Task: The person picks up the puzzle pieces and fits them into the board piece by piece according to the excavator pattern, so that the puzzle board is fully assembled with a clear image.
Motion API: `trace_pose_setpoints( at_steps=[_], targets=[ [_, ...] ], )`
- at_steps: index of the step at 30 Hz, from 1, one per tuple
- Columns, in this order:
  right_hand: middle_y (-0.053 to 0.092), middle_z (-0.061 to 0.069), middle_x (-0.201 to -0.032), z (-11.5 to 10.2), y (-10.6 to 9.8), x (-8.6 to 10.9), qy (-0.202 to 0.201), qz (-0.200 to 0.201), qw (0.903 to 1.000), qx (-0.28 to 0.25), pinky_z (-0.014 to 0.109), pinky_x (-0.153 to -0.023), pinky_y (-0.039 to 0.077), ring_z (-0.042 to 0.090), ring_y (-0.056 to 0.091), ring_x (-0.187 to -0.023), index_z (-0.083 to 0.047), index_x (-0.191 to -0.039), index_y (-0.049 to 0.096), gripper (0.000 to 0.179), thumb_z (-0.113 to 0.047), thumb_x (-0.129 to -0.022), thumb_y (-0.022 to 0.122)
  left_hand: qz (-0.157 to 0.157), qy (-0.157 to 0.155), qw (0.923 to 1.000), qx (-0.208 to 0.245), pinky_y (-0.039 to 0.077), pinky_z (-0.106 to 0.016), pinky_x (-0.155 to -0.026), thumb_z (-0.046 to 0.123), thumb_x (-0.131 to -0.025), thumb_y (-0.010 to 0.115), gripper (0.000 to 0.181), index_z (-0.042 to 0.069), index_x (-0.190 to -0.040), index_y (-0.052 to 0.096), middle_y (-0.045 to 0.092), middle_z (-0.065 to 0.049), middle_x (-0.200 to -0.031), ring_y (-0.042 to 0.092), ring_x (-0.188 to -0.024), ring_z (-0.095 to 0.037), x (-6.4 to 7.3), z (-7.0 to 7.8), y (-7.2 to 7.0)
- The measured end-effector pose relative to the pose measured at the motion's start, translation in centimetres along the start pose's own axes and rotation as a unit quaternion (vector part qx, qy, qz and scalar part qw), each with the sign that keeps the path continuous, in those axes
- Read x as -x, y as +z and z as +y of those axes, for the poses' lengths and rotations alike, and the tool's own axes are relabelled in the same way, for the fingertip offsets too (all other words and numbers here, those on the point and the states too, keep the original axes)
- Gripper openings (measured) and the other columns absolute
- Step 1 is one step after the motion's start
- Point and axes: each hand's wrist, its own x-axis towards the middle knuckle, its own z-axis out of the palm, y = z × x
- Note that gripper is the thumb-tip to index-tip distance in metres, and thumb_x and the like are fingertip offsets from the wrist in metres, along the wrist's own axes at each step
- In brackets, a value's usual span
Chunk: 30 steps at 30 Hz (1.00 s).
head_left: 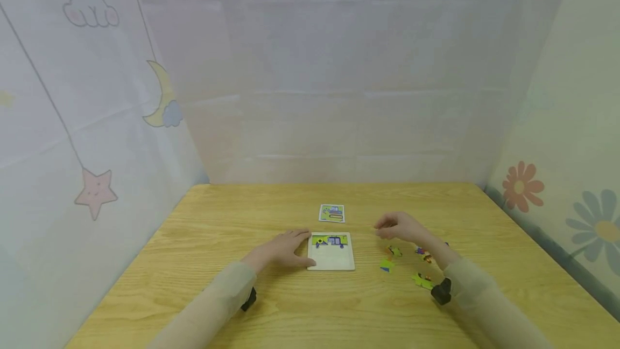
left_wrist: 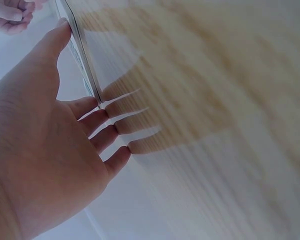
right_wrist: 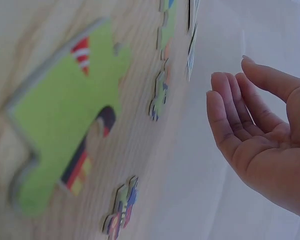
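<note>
A white puzzle tray [head_left: 331,261] lies mid-table, with joined puzzle pieces [head_left: 334,241] forming part of a vehicle picture along its top. My left hand [head_left: 286,248] rests at the tray's left side, fingers spread and nearly straight. In the left wrist view the thumb and index fingertip touch the tray's edge [left_wrist: 82,52]. Right of the tray, my right hand [head_left: 401,227] hovers over the table with fingers loosely bent and nothing between them. Below it lie loose pieces, among them a green puzzle piece [right_wrist: 55,120] with red and black markings, large in the right wrist view.
A picture card [head_left: 332,213] showing a green scene with a vehicle lies just behind the tray. More loose pieces [head_left: 387,266] are scattered on the right of the wooden table [head_left: 218,214]. A printed cloth backdrop [head_left: 339,96] stands along the back and sides.
</note>
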Motion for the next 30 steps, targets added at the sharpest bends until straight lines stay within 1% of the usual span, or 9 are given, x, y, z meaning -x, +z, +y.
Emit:
trace_pose_setpoints(
  at_steps=[4, 9, 16, 23, 30],
  targets=[
    [0.066, 0.012, -0.104, 0.4, -0.3, 0.7, -0.006, -0.004, 1.0000, -0.002, 0.042, -0.081, 0.055, 0.029, 0.063, -0.093, 0.005, -0.114, 0.060, 0.037, -0.023, -0.090, 0.063, -0.001, 0.001, 1.0000, 0.003, 0.023, -0.053, -0.114, 0.058, -0.084, 0.058, 0.084, 0.010, -0.147, 0.030, 0.027, -0.009, -0.154, 0.025, -0.141, -0.035, 0.0, 0.0, 0.0],
    [0.065, 0.011, -0.107, 0.7, -0.7, 1.4, -0.005, -0.005, 0.9998, 0.019, 0.042, -0.082, 0.054, 0.025, 0.062, -0.095, 0.003, -0.115, 0.060, 0.037, -0.025, -0.091, 0.062, 0.002, 0.004, 1.0000, 0.003, 0.023, -0.053, -0.114, 0.059, -0.084, 0.058, 0.084, 0.010, -0.147, 0.030, 0.028, -0.010, -0.153, 0.025, -0.140, -0.035, -0.1, 0.0, 0.1],
    [0.065, 0.009, -0.106, 1.0, -0.9, 2.0, 0.010, -0.004, 0.9993, 0.037, 0.040, -0.079, 0.053, 0.019, 0.061, -0.093, 0.001, -0.116, 0.061, 0.039, -0.028, -0.090, 0.063, 0.000, 0.007, 1.0000, 0.004, 0.022, -0.054, -0.113, 0.060, -0.084, 0.057, 0.086, 0.011, -0.148, 0.028, 0.027, -0.010, -0.154, 0.024, -0.141, -0.036, -0.3, -0.4, 0.3],
    [0.064, 0.011, -0.111, 1.3, -1.2, 2.5, 0.018, -0.014, 0.9992, 0.032, 0.041, -0.082, 0.053, 0.023, 0.060, -0.099, 0.001, -0.117, 0.060, 0.039, -0.027, -0.091, 0.062, 0.000, 0.005, 0.9999, 0.011, 0.021, -0.055, -0.114, 0.059, -0.084, 0.058, 0.085, 0.012, -0.148, 0.028, 0.026, -0.010, -0.154, 0.022, -0.141, -0.037, -0.3, -0.5, 0.3],
    [0.063, 0.009, -0.112, 1.6, -1.2, 2.9, 0.026, -0.024, 0.9980, 0.053, 0.040, -0.082, 0.052, 0.024, 0.059, -0.101, -0.001, -0.116, 0.061, 0.039, -0.030, -0.091, 0.062, 0.002, 0.007, 0.9999, 0.011, 0.021, -0.055, -0.114, 0.058, -0.085, 0.058, 0.084, 0.012, -0.148, 0.028, 0.025, -0.009, -0.154, 0.022, -0.141, -0.037, -0.4, -0.4, 0.3]
  ],
)
